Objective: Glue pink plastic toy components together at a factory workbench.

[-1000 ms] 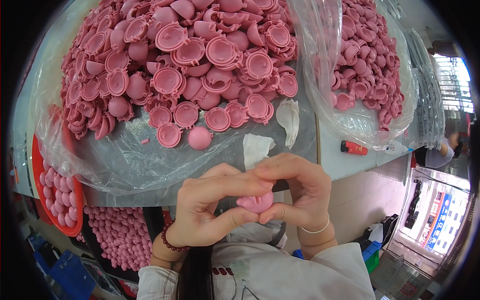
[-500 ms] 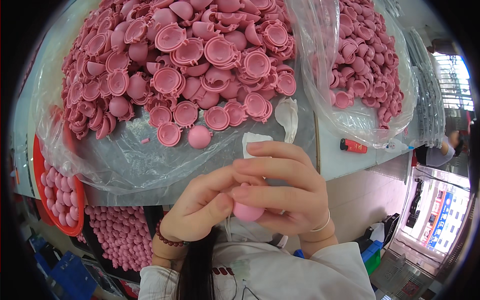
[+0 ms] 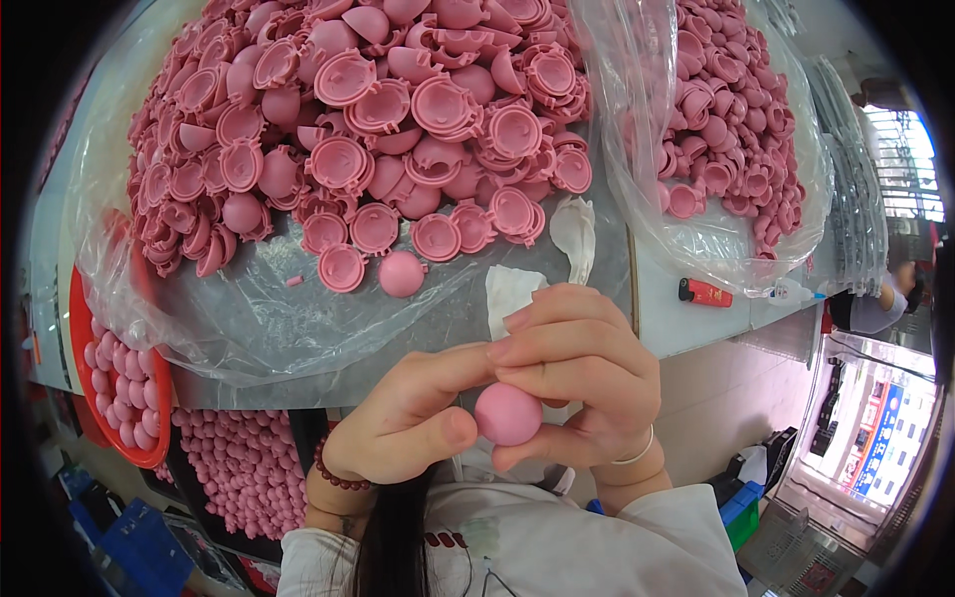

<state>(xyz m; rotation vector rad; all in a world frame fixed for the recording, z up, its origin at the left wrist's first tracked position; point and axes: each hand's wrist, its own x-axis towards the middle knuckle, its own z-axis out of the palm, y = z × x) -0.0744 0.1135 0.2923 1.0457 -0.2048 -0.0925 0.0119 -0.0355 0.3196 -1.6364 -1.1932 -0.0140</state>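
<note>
Ball (image 3: pixel 508 414) between hands, shell heap (image 3: pixel 368 129) behind, on table (image 3: pixel 686 318).

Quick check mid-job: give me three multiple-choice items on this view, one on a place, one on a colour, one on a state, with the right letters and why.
1. Where does the red lighter lie?
A. On the tabletop, right of the clear plastic sheet
B. In the red tray
C. In the left hand

2. What colour is the ball held between the hands?
A. White
B. Pink
C. Blue

3. How is the ball held?
A. Lying loose on the table
B. Pinched by the left hand alone
C. Gripped between both hands, the right hand curled over it

Answers:
1 A: the lighter rests on the pale tabletop near its front edge, beside the bag of pink shells.
2 B: it matches the pink half shells heaped on the sheet.
3 C: the left thumb presses its side while the right fingers wrap its top.
</note>
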